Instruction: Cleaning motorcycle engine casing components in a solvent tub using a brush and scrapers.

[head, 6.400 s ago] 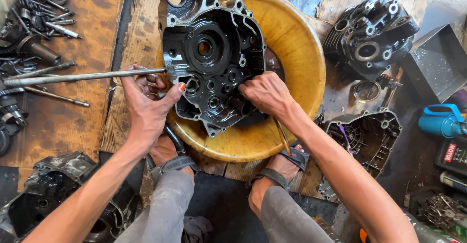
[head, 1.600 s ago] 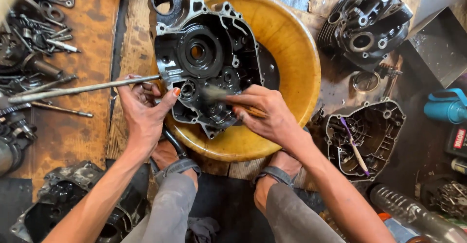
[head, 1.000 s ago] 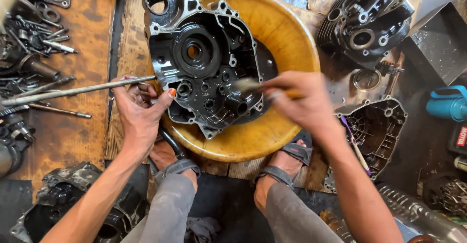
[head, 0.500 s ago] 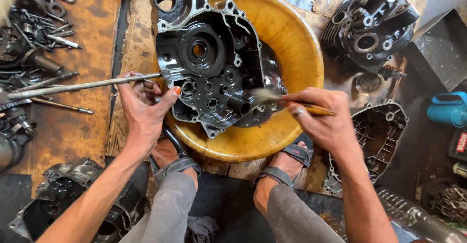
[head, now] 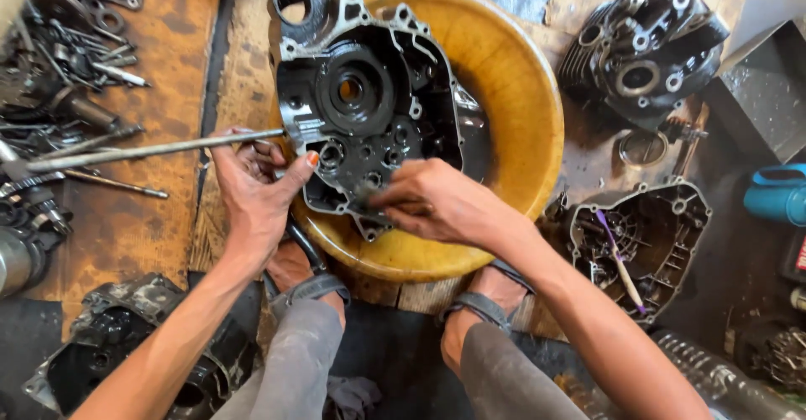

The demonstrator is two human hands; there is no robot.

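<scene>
Two hands work a black engine case half (head: 369,118) that lies tilted in a yellow basin (head: 512,126) on the floor. It looks a heavy, rigid casting, oily and likely slippery, best gripped by its rim and lugs. The left hand (head: 256,189) clasps its lower left edge, thumb on the rim, beside a long metal rod (head: 159,149). The right hand (head: 432,202) is closed on a small brush at the lower edge. A blue container (head: 777,195) lies far right.
</scene>
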